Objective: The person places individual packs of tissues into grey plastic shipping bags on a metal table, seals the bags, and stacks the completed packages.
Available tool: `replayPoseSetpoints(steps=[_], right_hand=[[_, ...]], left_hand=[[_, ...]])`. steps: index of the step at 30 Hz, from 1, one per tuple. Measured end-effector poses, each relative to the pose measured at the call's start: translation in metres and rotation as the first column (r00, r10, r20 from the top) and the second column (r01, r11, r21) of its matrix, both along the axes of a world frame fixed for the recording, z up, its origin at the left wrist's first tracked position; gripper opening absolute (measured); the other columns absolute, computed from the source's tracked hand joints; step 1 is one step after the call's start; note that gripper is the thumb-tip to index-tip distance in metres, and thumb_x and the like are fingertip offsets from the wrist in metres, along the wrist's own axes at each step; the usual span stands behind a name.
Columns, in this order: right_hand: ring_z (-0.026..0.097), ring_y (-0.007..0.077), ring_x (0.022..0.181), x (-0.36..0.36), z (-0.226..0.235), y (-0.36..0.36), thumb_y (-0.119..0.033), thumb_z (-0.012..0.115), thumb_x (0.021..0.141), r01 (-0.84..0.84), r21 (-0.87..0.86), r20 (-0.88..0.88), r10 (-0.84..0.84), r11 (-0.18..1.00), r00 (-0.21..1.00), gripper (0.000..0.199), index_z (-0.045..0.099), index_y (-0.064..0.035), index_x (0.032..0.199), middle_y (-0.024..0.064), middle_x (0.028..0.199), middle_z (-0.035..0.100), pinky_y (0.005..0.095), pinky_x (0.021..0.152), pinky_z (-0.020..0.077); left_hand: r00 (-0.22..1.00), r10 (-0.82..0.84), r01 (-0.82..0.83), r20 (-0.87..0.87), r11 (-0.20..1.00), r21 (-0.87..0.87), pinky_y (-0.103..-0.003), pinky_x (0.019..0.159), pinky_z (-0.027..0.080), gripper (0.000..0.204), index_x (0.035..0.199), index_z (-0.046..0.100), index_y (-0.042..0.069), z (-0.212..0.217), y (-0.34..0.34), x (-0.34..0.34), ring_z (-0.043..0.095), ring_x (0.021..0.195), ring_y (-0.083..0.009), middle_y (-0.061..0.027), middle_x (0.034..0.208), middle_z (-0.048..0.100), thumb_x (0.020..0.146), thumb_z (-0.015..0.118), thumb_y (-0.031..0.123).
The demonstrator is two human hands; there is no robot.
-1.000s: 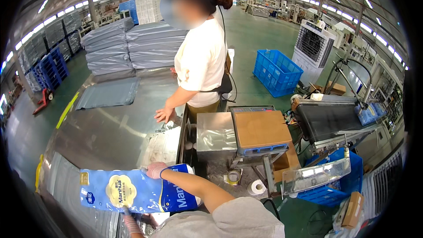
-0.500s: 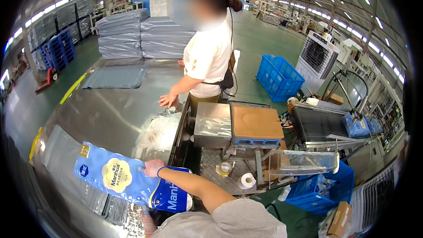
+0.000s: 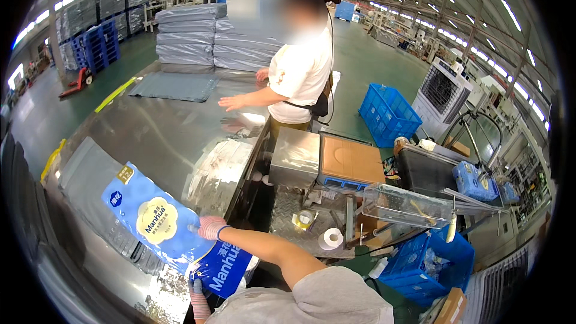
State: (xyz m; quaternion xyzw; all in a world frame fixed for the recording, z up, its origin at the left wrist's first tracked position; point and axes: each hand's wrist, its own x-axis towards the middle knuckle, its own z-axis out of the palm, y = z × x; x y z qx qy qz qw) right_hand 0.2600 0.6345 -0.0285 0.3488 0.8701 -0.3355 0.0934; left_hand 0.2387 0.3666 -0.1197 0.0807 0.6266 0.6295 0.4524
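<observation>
A long blue plastic-wrapped pack (image 3: 180,246) with a pale yellow label patch lies slanted over the near left part of the metal table. My right hand (image 3: 213,228), in a pink-and-white striped glove, grips its upper edge, fingers folded over the wrap. At the lower edge, by the pack's dark blue end, my left hand (image 3: 198,294) holds on in a similar glove with greyish fingertips; part of it is hidden. Flat grey plastic bags (image 3: 90,159) lie beneath and beside the pack's far end.
A co-worker (image 3: 303,72) stands across the metal table (image 3: 174,132), a hand held over it. Grey wrapped bundles (image 3: 186,30) are stacked behind. To my right are a brown-topped machine (image 3: 351,162), a white paper roll (image 3: 331,239), blue crates (image 3: 390,114) and a conveyor (image 3: 426,174).
The pack has turned clockwise, its dark blue end swinging nearer to me, with both hands still on it. The co-worker's hand has lifted and straightened. My view has shifted slightly.
</observation>
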Motion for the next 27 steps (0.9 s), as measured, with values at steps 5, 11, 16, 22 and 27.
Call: replayPoseSetpoints(steps=[5,11,16,22,27], right_hand=[[0.06,0.0318,0.096,0.002,-0.009,-0.022,-0.067,0.037,0.081,-0.092,-0.005,0.03,0.092,0.996,0.995,0.075,0.061,-0.0004,0.105,0.0185,0.1,0.063,0.0397,0.083,0.0448],[0.06,0.0316,0.096,0.001,0.013,-0.05,-0.07,0.034,0.08,-0.198,0.001,0.157,0.196,0.98,0.968,0.08,0.063,0.0018,0.1,0.018,0.099,0.063,0.0392,0.084,0.0445],[0.06,0.0309,0.096,-0.006,0.009,-0.053,-0.071,0.033,0.08,-0.272,0.016,0.225,0.262,0.962,0.938,0.081,0.064,0.0009,0.101,0.0174,0.1,0.064,0.0391,0.083,0.0449],[0.061,0.0249,0.074,-0.016,0.014,-0.048,-0.075,0.035,0.076,-0.308,-0.079,0.307,0.317,0.948,0.897,0.075,0.066,-0.0083,0.089,0.0079,0.078,0.065,0.0344,0.074,0.0474],[0.062,0.0233,0.076,-0.019,0.0,-0.043,-0.079,0.034,0.073,-0.271,-0.103,0.285,0.29,0.957,0.914,0.079,0.068,-0.0086,0.079,0.0068,0.076,0.065,0.0351,0.074,0.0477]], left_hand=[[0.996,0.085,-0.085,0.024,0.996,0.003,-0.032,0.062,0.053,0.059,0.127,0.039,0.006,-0.004,-0.035,0.015,0.061,0.083,-0.0213,-0.0108,0.104,0.057,0.087,0.051,0.048],[0.985,0.164,-0.16,-0.043,0.983,0.086,-0.031,0.07,0.051,0.06,0.119,0.046,0.0,-0.038,-0.072,0.019,0.059,0.087,-0.0201,-0.012,0.104,0.059,0.087,0.051,0.05],[0.981,0.189,-0.192,0.046,0.977,0.09,-0.032,0.082,0.047,0.063,0.12,0.047,-0.002,-0.035,-0.078,0.029,0.057,0.093,-0.0205,-0.0116,0.105,0.06,0.083,0.059,0.048],[0.981,0.185,-0.188,0.058,0.982,0.037,-0.033,0.083,0.046,0.062,0.12,0.048,-0.002,-0.033,-0.082,0.041,0.057,0.094,-0.0207,-0.0114,0.106,0.06,0.083,0.059,0.047],[0.988,0.138,-0.139,0.062,0.99,0.012,-0.033,0.084,0.046,0.062,0.12,0.048,-0.002,-0.027,-0.072,0.047,0.057,0.095,-0.0208,-0.0112,0.107,0.06,0.083,0.06,0.046]])
